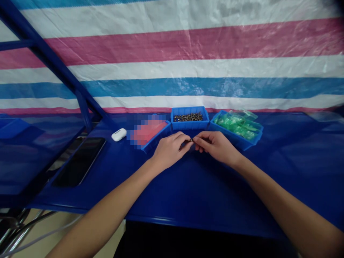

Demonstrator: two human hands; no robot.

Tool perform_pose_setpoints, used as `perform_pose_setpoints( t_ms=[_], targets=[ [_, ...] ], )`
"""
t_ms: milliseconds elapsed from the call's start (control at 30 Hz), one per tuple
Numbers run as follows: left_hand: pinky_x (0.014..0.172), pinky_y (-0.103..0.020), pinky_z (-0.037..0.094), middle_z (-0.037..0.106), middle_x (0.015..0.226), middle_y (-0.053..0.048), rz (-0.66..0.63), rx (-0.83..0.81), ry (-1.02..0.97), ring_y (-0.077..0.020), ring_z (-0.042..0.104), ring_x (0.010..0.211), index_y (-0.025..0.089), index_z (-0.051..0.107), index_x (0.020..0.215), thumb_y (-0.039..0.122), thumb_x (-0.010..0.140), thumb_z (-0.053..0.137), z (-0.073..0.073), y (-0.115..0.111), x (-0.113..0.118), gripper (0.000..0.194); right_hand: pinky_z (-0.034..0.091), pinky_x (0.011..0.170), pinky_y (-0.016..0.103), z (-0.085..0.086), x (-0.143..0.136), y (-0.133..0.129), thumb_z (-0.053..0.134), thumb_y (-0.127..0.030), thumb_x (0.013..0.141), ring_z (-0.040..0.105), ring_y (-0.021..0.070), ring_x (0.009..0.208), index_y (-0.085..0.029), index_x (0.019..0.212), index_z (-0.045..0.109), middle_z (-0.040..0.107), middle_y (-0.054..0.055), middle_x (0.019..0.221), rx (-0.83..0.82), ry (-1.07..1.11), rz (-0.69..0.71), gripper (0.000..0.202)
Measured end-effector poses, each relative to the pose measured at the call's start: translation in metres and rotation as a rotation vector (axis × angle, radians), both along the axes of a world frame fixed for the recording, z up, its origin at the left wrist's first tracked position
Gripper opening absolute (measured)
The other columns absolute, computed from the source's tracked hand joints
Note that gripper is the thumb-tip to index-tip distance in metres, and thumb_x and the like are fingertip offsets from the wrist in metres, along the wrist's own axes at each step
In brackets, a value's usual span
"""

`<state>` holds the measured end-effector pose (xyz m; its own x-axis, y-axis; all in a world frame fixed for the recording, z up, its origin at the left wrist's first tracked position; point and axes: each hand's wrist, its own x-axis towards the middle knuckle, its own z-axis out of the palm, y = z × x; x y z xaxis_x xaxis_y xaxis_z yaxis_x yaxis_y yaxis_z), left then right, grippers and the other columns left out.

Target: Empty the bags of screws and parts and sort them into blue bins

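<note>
My left hand (pixel 172 148) and my right hand (pixel 212 144) meet in front of the bins, both with fingers pinched. Between their fingertips is a small dark metal piece (pixel 191 140), too small to name. Just behind, a blue bin (pixel 189 125) holds many small brass-and-dark metal pieces (pixel 188 117). To its right, green-and-clear plastic packets (pixel 238 123) fill a second blue bin (pixel 248 144). On the left, a third blue bin (pixel 156 139) contains something red (pixel 147 132), partly blurred out.
A white earbud case (pixel 119 134) and a black phone (pixel 80 161) lie on the blue table (pixel 199 200) to the left. A blue metal frame (pixel 61 68) slants up at the left. A striped plastic sheet (pixel 188 43) hangs behind the table.
</note>
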<state>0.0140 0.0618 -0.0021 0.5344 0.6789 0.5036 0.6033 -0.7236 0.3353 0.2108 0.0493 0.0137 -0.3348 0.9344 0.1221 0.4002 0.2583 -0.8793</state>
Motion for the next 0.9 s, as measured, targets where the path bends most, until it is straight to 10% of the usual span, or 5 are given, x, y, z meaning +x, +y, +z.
perform_pose_setpoints(
  t_ms=[900],
  targets=[
    [0.067, -0.024, 0.047, 0.068, 0.087, -0.004, -0.02, 0.079, -0.007, -0.0128, 0.063, 0.075, 0.017, 0.064, 0.095, 0.03, 0.098, 0.044, -0.0022, 0.0022, -0.0002, 0.025, 0.044, 0.059, 0.026, -0.0021, -0.0013, -0.001, 0.051, -0.039, 0.092, 0.058, 0.0134, 0.061, -0.017, 0.079, 0.064, 0.065, 0.002, 0.07, 0.028, -0.017, 0.002, 0.029]
  ],
)
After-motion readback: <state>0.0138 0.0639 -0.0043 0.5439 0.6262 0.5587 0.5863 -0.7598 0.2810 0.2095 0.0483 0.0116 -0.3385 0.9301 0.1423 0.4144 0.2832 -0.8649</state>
